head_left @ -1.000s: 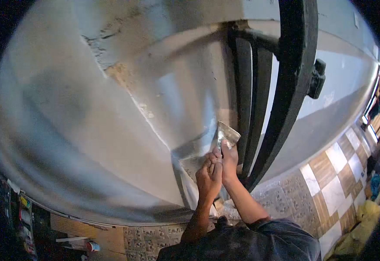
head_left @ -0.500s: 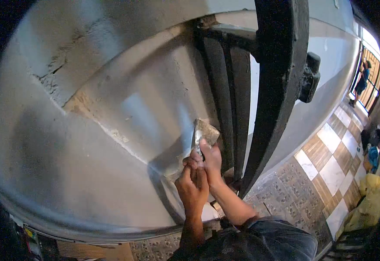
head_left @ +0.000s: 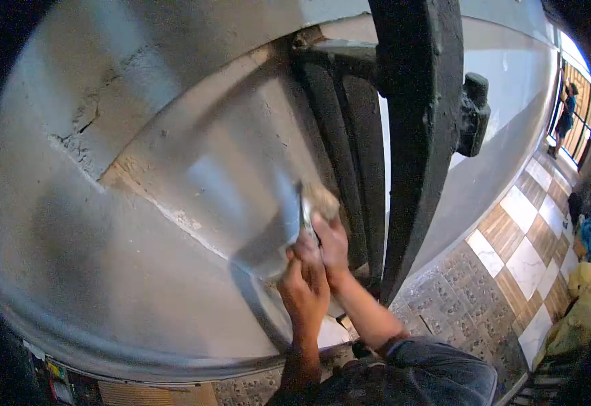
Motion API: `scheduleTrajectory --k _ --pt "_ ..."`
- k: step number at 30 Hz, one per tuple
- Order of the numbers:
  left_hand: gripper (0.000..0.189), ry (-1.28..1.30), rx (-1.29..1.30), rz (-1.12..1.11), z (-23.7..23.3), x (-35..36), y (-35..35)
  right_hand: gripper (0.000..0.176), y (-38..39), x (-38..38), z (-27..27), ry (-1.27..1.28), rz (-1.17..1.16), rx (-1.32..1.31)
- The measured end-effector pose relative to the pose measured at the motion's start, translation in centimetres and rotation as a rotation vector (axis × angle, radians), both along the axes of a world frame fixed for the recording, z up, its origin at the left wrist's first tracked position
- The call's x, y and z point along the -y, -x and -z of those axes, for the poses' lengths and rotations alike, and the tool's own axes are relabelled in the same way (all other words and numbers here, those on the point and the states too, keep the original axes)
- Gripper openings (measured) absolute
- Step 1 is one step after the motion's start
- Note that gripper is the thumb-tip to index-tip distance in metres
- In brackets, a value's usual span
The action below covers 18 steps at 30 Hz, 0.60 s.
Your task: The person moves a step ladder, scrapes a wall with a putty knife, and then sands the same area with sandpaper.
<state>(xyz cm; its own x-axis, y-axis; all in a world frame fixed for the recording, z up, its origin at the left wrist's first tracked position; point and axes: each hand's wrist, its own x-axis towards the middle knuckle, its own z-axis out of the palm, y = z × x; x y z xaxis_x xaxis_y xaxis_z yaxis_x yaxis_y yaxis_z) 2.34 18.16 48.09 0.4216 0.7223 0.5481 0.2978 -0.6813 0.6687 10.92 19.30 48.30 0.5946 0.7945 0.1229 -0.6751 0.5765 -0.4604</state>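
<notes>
My right hand (head_left: 330,245) is closed around a pale, crusted flat tool (head_left: 321,200), its thumb pressed on the face. A thin blade-like edge stands along the tool's left side. Just below and to the left, my left hand (head_left: 303,284) is closed with its fingertips against the tool's lower end; what they pinch is blurred. Both hands are in front of a grey plastered wall recess (head_left: 241,162), beside dark metal bars (head_left: 339,128). A rough whitish seam (head_left: 187,224) runs down the wall toward my left hand.
A thick black post (head_left: 420,135) with a bolted block (head_left: 472,115) rises right of my hands. Cracked plaster (head_left: 87,125) shows at upper left. Checkered tiles (head_left: 525,260), a yellow sack (head_left: 583,304) and, farther off, a person (head_left: 566,118) are at right.
The view has shifted slightly, so the post appears farther left and the floor farther right. The tool and fingers are more blurred; both hands keep their grip.
</notes>
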Motion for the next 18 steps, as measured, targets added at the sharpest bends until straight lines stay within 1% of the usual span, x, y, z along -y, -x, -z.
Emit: scheduleTrajectory --k 1,2,3,5,6,7,9,10,12,14,15,16,17,18 --pt "0.037 0.021 -0.033 -0.003 -1.1 -0.3 -0.1 0.026 -0.2 -0.2 -0.4 0.062 -0.015 0.004" --pt "0.037 0.037 -0.060 -0.002 -1.7 -0.6 -0.3 0.023 0.2 -0.8 -0.4 -0.105 0.021 0.006" --pt "0.037 0.031 -0.057 0.005 -1.2 -0.6 -0.4 0.023 0.1 -0.8 -0.2 -0.111 0.029 0.009" --pt "0.035 0.070 0.014 0.001 0.7 0.1 0.0 0.021 0.8 0.0 1.4 0.010 0.027 -0.072" --pt "0.035 0.069 0.011 0.001 0.7 0.2 0.2 0.022 0.7 -0.1 2.7 0.038 0.045 0.016" --pt "0.034 0.078 0.033 0.016 0.5 0.2 0.0 0.022 0.5 -0.3 2.2 0.031 0.048 0.023" --pt "0.034 0.110 0.042 0.023 0.3 0.7 0.5 0.023 0.9 0.2 1.5 0.101 0.001 -0.068" --pt "0.033 0.105 0.041 0.025 -0.1 0.6 0.4 0.023 0.8 0.1 1.0 -0.023 -0.001 -0.002" --pt "0.033 0.098 0.045 0.035 0.0 0.1 0.1 0.023 0.9 -0.1 1.3 -0.024 -0.005 -0.017" --pt "0.033 0.151 -0.003 0.004 0.6 0.3 0.4 0.023 1.2 0.3 1.4 -0.014 -0.011 -0.051" --pt "0.033 0.146 -0.001 0.011 0.4 -0.1 0.1 0.024 0.9 0.1 1.2 0.032 -0.003 -0.033" --pt "0.034 0.086 0.002 0.006 -0.3 -0.4 -0.2 0.026 0.6 0.2 0.8 0.084 0.003 -0.013" --pt "0.035 0.039 -0.006 -0.005 -0.4 -0.3 -0.1 0.026 0.6 0.2 0.5 0.096 0.002 -0.020" --pt "0.035 0.048 -0.012 -0.007 -0.2 -0.1 0.1 0.027 0.6 0.0 -0.1 0.088 0.023 -0.003"
